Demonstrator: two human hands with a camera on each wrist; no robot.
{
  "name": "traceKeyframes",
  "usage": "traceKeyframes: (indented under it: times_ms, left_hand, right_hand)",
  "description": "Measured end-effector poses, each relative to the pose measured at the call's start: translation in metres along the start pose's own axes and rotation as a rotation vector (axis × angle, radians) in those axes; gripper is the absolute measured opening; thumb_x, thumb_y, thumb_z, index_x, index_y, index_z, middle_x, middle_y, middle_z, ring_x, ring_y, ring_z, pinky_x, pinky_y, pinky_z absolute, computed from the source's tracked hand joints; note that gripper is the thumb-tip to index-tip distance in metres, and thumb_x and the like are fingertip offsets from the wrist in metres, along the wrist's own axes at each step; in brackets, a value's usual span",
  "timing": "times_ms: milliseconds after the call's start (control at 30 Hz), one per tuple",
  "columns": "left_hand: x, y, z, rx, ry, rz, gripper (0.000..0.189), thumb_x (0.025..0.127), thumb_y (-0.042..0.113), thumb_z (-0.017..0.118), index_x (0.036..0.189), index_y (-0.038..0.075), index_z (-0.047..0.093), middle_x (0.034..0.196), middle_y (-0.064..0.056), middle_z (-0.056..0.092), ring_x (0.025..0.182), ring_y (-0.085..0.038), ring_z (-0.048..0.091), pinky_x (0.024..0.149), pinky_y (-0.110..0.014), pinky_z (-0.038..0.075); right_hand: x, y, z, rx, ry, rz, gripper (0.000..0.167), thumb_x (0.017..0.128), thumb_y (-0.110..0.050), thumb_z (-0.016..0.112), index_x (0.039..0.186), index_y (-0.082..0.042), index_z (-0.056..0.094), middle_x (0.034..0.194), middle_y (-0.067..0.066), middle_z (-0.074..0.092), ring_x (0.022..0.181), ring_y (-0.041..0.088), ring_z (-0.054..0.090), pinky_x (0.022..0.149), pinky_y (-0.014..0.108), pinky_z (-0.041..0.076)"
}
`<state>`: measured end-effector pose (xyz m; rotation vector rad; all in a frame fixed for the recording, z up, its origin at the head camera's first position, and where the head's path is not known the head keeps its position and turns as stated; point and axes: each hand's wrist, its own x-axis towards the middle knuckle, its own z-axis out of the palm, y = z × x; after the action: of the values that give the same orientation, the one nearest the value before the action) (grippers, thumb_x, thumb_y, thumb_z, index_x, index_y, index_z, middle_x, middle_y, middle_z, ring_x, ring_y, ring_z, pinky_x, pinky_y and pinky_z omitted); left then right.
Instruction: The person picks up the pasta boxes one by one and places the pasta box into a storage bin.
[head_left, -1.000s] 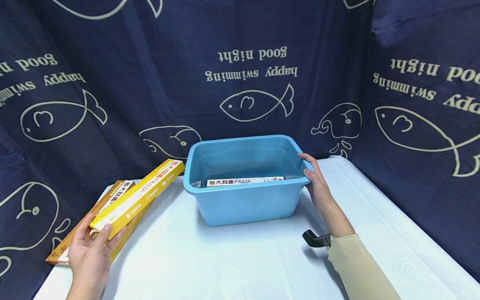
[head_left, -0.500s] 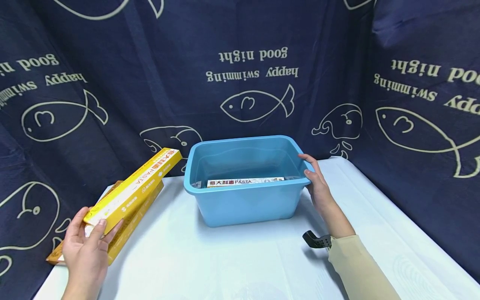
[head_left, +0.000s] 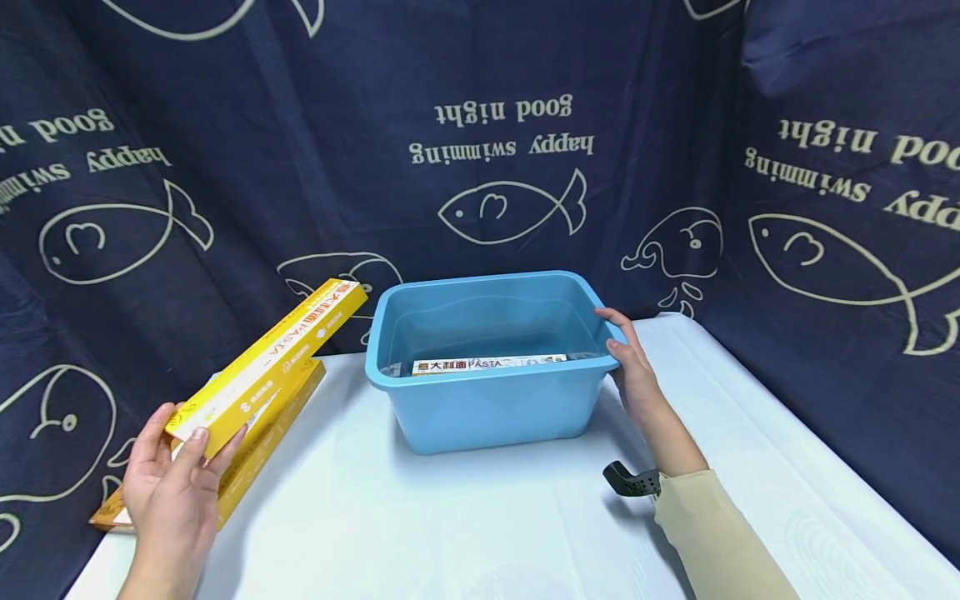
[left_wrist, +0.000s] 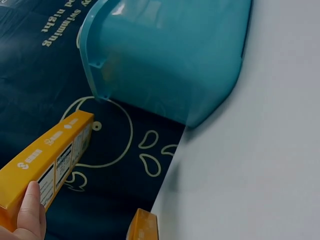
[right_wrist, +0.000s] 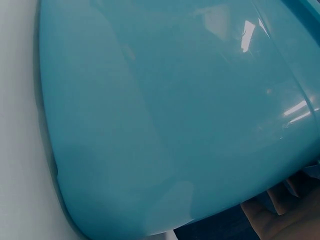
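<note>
My left hand (head_left: pixel 171 492) grips a long yellow pasta box (head_left: pixel 273 358) by its near end, thumb on one side. The box slants up and away, its far end raised, above the other boxes on the table. In the left wrist view, the thumb presses on the side of this pasta box (left_wrist: pixel 45 155). My right hand (head_left: pixel 637 383) holds the right rim of a blue plastic bin (head_left: pixel 495 412), its fingers at the edge. Inside the bin lies a white-topped pasta box (head_left: pixel 487 364), partly hidden by the front wall. The right wrist view is mostly filled by the bin's wall (right_wrist: pixel 150 115).
Below the held box, another yellow pasta box (head_left: pixel 273 446) lies on the white table (head_left: pixel 450 517). Beside it the corner of a brown box (head_left: pixel 112 512) shows. Dark blue fish-print cloth (head_left: pixel 510 75) hangs behind and at both sides.
My left hand has lifted the yellow pasta box off the pile and moved it slightly upward. More of the yellow box below now shows. The right hand and the bin stay in place.
</note>
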<state>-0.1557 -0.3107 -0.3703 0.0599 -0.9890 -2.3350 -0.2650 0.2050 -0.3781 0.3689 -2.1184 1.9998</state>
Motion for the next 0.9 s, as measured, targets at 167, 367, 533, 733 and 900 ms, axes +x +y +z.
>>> traceKeyframes:
  times_ms: [167, 367, 533, 733, 900]
  left_hand:
    - [0.001, 0.0, 0.005, -0.034, -0.008, 0.006, 0.056, 0.09, -0.022, 0.05, 0.139, 0.006, 0.048, 0.143, -0.007, 0.039, 0.134, -0.025, 0.047, 0.066, -0.044, 0.061]
    - [0.002, 0.0, 0.012, -0.048, -0.038, -0.004, 0.054, 0.092, -0.019, 0.05, 0.139, 0.008, 0.047, 0.143, -0.005, 0.04, 0.136, -0.025, 0.044, 0.067, -0.044, 0.061]
    - [0.002, 0.001, 0.018, -0.043, -0.065, -0.007, 0.054, 0.093, -0.018, 0.049, 0.141, 0.009, 0.046, 0.143, -0.005, 0.04, 0.137, -0.025, 0.042, 0.07, -0.044, 0.061]
    - [-0.001, -0.002, 0.025, -0.096, -0.152, -0.01, 0.054, 0.094, -0.019, 0.045, 0.142, 0.006, 0.044, 0.142, -0.006, 0.042, 0.131, -0.024, 0.05, 0.073, -0.048, 0.061]
    - [-0.003, -0.005, 0.033, -0.102, -0.207, -0.013, 0.052, 0.094, -0.019, 0.043, 0.142, 0.003, 0.044, 0.141, -0.008, 0.044, 0.127, -0.024, 0.055, 0.075, -0.047, 0.061]
  right_hand:
    - [0.0, 0.0, 0.0, -0.006, 0.002, 0.004, 0.055, 0.096, -0.03, 0.034, 0.151, -0.028, 0.032, 0.167, 0.005, 0.013, 0.152, 0.038, 0.015, 0.118, 0.073, 0.008]
    - [0.0, 0.0, 0.0, -0.01, -0.004, -0.004, 0.055, 0.096, -0.031, 0.033, 0.151, -0.027, 0.031, 0.167, 0.004, 0.013, 0.153, 0.038, 0.014, 0.118, 0.073, 0.007]
    - [0.0, 0.001, 0.0, -0.007, -0.009, -0.008, 0.055, 0.097, -0.03, 0.033, 0.151, -0.027, 0.03, 0.167, 0.005, 0.012, 0.153, 0.038, 0.014, 0.118, 0.073, 0.007]
    - [0.001, 0.002, 0.0, -0.013, -0.007, -0.013, 0.055, 0.096, -0.03, 0.034, 0.151, -0.027, 0.03, 0.167, 0.005, 0.012, 0.153, 0.038, 0.014, 0.118, 0.073, 0.007]
    - [0.0, 0.002, -0.001, -0.011, -0.006, -0.015, 0.056, 0.096, -0.03, 0.034, 0.152, -0.026, 0.03, 0.167, 0.005, 0.012, 0.153, 0.039, 0.014, 0.117, 0.074, 0.007]
